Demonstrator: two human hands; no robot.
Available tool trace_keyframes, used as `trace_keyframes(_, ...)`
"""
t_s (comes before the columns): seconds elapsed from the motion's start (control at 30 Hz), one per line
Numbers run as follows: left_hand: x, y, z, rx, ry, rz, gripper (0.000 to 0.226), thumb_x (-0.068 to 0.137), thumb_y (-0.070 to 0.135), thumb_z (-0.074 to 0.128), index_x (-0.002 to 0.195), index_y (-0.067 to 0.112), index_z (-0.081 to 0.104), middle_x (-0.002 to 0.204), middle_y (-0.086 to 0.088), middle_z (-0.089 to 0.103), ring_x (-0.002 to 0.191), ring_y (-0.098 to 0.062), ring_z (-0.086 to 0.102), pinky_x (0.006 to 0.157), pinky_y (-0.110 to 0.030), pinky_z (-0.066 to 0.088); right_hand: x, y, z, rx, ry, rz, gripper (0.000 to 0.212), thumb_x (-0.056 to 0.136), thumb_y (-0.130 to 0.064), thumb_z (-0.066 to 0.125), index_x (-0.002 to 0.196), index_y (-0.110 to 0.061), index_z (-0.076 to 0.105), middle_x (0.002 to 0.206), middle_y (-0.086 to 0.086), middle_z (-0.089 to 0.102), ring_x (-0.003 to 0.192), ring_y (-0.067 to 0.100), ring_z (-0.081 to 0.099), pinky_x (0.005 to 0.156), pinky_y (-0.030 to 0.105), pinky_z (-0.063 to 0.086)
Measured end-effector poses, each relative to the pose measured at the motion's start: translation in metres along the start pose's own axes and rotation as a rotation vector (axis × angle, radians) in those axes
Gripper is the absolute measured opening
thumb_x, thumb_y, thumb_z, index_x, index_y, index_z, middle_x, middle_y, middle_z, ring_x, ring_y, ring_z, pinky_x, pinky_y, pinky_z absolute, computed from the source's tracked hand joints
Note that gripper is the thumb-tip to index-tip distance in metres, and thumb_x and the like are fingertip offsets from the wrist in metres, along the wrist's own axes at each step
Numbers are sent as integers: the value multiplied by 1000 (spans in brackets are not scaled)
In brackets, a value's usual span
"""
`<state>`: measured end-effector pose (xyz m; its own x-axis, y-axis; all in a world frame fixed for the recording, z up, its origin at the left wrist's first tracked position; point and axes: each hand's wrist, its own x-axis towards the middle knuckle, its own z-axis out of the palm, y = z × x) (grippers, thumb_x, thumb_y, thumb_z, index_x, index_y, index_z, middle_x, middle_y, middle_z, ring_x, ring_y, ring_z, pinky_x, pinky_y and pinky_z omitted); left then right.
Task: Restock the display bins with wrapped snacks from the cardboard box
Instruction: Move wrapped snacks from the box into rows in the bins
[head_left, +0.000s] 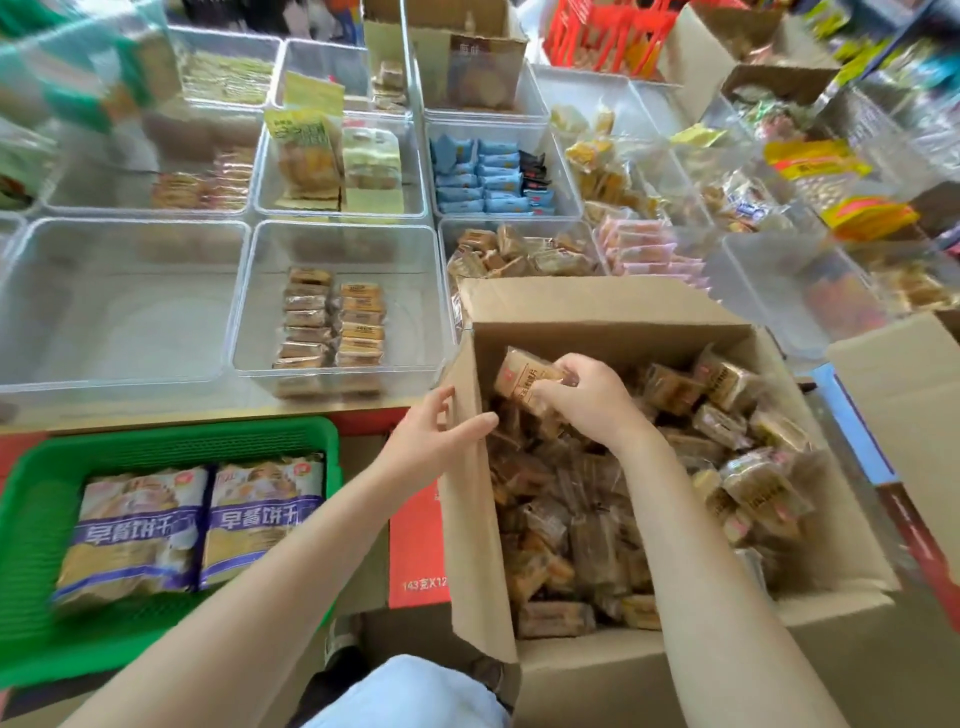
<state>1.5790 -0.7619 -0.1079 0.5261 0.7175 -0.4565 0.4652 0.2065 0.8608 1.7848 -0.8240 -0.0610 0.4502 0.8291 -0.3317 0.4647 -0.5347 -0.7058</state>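
A wrapped snack (524, 379) is pinched by the right hand (587, 402); the cardboard box (470, 519) flap is best kept steadied by the spread left hand (441, 441), and the snack carried toward eleven o'clock.

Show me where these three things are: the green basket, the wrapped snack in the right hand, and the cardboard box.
green basket (171, 436): head view, on its far rim.
wrapped snack (519, 376): head view, on the wrapper's printed face.
cardboard box (475, 545): head view, on its left flap.

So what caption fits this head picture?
Right hand lifts a wrapped snack from the cardboard box.
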Motion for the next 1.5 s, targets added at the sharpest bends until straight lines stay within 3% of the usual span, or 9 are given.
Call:
trace_keyframes(0.07,-5,12,-6,-69,133,97,63,86,58,66,140,29,51,130,11,57,117,-10,57,82,-22,50,-16,-19,-17,225,-62,-63,16,96,-27,61,103,-15,69,91,7,73,75,14,62,67,27,49)
trace_keyframes(0.17,-9,36,-30,-353,178,196,33,91,43,66,120,28,61,111,7,70,103,-13,68,85,-29,57,-24,-47,-19,424,-168,-144,23,98,-29,60,117,-20,67,101,3,74,84,20,65,71,29,51)
trace_keyframes(0.33,1,51,-85,-405,95,328,42,85,27,75,124,23,63,107,-9,74,97,-24,72,81,-36,61,1,-98,18,305,-288,-254,28,99,-31,62,126,-22,63,111,-3,73,103,12,68,84,23,53)
trace_keyframes(0.57,49,-7,-174,-160,206,422,46,82,6,80,114,34,65,107,-1,71,92,-20,72,78,-37,62,81,-165,87,-255,-336,-414,28,89,-25,74,116,-32,67,106,-15,68,101,4,61,85,26,51)
trace_keyframes(0.67,90,-40,-201,9,335,403,48,86,17,78,131,24,61,129,-2,64,116,-20,63,99,-46,53,128,-184,128,-402,-274,-431,21,87,-21,72,108,-23,70,99,-7,68,90,12,62,83,32,54)
trace_keyframes(0.73,118,-66,-221,282,446,267,62,91,32,73,147,21,48,153,-6,45,141,-22,41,116,-45,36,168,-186,152,-509,-157,-418,20,88,-22,70,108,-19,69,102,-2,65,93,16,59,88,36,52)
trace_keyframes(0.87,148,-115,-246,555,443,16,78,99,46,53,161,19,13,168,-8,14,155,-24,9,124,-45,18,240,-180,187,-661,68,-423,22,89,-25,66,111,-20,65,109,1,63,105,22,55,95,43,49)
trace_keyframes(1.1,164,-131,-239,715,464,25,81,97,59,16,161,11,4,165,-20,17,153,-31,19,122,-44,26,319,-164,231,-884,127,-402,21,95,-21,59,115,-14,60,120,6,60,113,26,52,92,40,43)
trace_keyframes(1.5,162,-126,-238,776,449,0,78,101,54,28,160,13,-3,164,-19,21,150,-31,27,117,-41,33,357,-139,275,-987,-82,-294,33,97,-4,45,126,-11,61,122,11,60,115,32,53,95,42,45)
